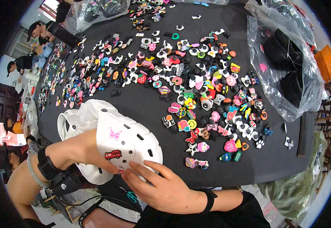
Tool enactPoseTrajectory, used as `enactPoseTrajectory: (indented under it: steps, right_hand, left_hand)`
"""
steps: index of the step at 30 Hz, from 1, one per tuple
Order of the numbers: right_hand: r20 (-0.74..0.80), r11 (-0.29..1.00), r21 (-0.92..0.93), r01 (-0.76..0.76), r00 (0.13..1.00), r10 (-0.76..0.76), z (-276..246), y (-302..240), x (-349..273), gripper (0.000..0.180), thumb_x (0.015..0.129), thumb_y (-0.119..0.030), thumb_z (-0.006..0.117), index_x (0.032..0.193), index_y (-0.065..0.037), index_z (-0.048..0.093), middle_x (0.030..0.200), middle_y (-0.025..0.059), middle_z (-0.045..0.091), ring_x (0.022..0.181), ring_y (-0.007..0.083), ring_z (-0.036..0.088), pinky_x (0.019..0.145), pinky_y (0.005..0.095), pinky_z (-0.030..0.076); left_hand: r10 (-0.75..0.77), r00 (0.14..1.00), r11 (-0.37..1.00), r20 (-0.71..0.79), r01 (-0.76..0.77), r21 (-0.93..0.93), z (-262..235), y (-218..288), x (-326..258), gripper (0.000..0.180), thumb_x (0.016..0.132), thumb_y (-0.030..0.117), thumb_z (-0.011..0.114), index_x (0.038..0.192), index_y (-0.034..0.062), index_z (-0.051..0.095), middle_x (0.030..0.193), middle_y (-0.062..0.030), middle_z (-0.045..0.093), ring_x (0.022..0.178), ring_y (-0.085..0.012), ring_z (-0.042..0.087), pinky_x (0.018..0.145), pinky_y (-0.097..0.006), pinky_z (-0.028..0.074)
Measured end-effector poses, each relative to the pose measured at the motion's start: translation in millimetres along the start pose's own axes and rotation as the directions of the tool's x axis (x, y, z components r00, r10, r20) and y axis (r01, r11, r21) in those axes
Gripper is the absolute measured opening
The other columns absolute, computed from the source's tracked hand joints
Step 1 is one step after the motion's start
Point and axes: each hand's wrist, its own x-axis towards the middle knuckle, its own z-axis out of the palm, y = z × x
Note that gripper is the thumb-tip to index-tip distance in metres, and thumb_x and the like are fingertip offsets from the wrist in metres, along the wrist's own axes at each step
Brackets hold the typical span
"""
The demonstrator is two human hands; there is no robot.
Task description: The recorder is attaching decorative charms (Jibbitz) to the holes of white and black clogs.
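Note:
A white perforated clog (pixel 127 140) sits at the near edge of a black table (pixel 142 102). My left hand (pixel 83 150) grips its side from the left. My right hand (pixel 156 184) presses its fingertips on the toe, near a small pink charm (pixel 120 170) at the shoe's front rim. A pink butterfly charm (pixel 115 133) and a red fire-truck charm (pixel 113 154) are fixed in the shoe's holes. Both wrists carry black bands; the left also has a pale green bangle.
Several colourful shoe charms (pixel 207 95) lie scattered over the table's middle and far left. Clear plastic bags (pixel 287 64) with dark items lie at the right; another bag (pixel 97 11) lies at the back. Other people stand at the far left. Scissors (pixel 131 195) lie below the table edge.

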Motion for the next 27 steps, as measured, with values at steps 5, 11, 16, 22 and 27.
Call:
enactPoseTrajectory:
  steps: [5,11,16,22,27]
  right_hand:
    - [-0.02,1.0,0.016,0.01,1.0,-0.01,2,5,-4,0.043,0.075,-0.016,0.07,0.116,-0.004,0.068,0.122,0.0036,0.059,0.125,0.0226,0.052,0.1,0.0364,0.045]
    - [0.009,0.994,0.105,0.024,1.0,-0.025,-1,11,-6,0.04,0.075,-0.014,0.067,0.113,0.001,0.068,0.127,0.0082,0.059,0.126,0.026,0.052,0.101,0.0386,0.045]
    - [-0.019,0.992,0.126,0.02,1.0,-0.018,4,11,-6,0.037,0.075,-0.012,0.066,0.11,0.0,0.069,0.124,0.0087,0.06,0.124,0.0265,0.053,0.102,0.0394,0.044]
    - [-0.063,0.996,0.089,-0.005,0.998,0.01,10,11,-4,0.036,0.076,-0.011,0.065,0.111,-0.004,0.069,0.12,0.0058,0.059,0.121,0.0226,0.055,0.102,0.0374,0.044]
    - [-0.019,0.991,0.119,0.06,0.998,-0.058,6,15,2,0.038,0.082,-0.009,0.06,0.119,-0.005,0.065,0.124,0.0064,0.058,0.122,0.0226,0.054,0.103,0.0378,0.043]
  left_hand:
    - [-0.175,0.972,0.972,-0.157,0.145,-0.186,14,7,-4,0.076,0.057,-0.002,0.089,0.125,0.0038,0.057,0.115,-0.0075,0.066,0.107,-0.0175,0.062,0.09,-0.035,0.052]
    - [-0.107,0.953,0.992,-0.284,0.083,-0.096,25,3,-5,0.071,0.059,0.005,0.088,0.123,0.0025,0.059,0.112,-0.009,0.068,0.101,-0.0182,0.064,0.087,-0.034,0.052]
    - [-0.144,0.924,0.989,-0.354,0.141,-0.035,29,3,-6,0.066,0.06,0.013,0.089,0.119,0.003,0.062,0.107,-0.0101,0.069,0.097,-0.0188,0.066,0.086,-0.034,0.053]
    - [-0.041,0.958,0.981,-0.284,0.093,0.173,18,9,3,0.06,0.061,0.009,0.088,0.116,0.0038,0.064,0.106,-0.0084,0.07,0.097,-0.0178,0.066,0.086,-0.034,0.053]
    - [-0.102,0.992,0.993,-0.069,0.097,-0.07,2,11,1,0.07,0.057,-0.002,0.088,0.122,0.0038,0.062,0.114,-0.0064,0.069,0.106,-0.0155,0.063,0.091,-0.033,0.051]
